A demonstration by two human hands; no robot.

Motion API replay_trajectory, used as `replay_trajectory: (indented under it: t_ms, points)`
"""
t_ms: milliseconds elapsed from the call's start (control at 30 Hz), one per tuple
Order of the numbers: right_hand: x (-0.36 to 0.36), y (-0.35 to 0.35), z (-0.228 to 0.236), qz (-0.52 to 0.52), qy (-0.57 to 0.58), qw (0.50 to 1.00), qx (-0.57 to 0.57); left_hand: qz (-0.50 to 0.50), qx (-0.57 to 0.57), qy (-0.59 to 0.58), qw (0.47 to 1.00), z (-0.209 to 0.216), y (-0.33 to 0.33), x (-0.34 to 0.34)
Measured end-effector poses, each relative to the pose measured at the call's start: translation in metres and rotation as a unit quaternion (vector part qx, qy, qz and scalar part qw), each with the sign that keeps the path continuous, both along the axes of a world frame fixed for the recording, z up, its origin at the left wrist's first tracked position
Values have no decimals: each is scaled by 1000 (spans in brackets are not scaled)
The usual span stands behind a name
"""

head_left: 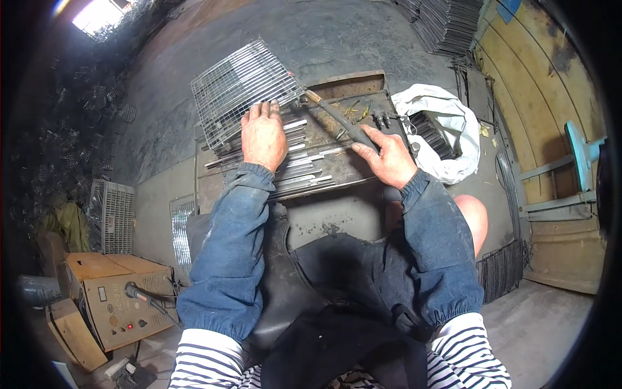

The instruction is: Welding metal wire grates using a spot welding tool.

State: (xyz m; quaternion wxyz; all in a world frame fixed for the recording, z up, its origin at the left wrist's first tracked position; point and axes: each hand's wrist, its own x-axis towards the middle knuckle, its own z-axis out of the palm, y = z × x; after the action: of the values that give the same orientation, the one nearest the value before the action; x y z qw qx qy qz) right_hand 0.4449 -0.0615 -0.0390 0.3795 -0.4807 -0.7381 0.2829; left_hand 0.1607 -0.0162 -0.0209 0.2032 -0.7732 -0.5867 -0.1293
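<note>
A rectangular wire mesh cage rests tilted at the far left of a low worktable. My left hand grips its near edge, fingers together over the wires and thumb hidden. My right hand is closed round the dark handle of a long tool. The tool slants up and left, with a tan section towards its far end, which meets the cage's right corner. I cannot make out the kind of tool. Several thin metal rods lie side by side on the table, below and beside my left hand.
A white sack holding dark metal pieces stands right of the table. An orange welding machine with a cable sits at lower left. Wire panels lean at left, and dark mesh stacks stand at far right. A yellowish panel is on the right.
</note>
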Motion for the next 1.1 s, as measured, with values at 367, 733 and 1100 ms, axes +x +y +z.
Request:
replay_trajectory:
  t_ms: [367,733,1100]
  points:
    - [-6,3,5,10,11,1000,-17,7,-25,3,1000,3,0,-2]
    - [-3,6,1,8,-23,1000,18,23,-45,3,999,6,-2,3]
    - [10,-3,10,-4,-3,1000,10,-45,-52,-124,990,25,15,10]
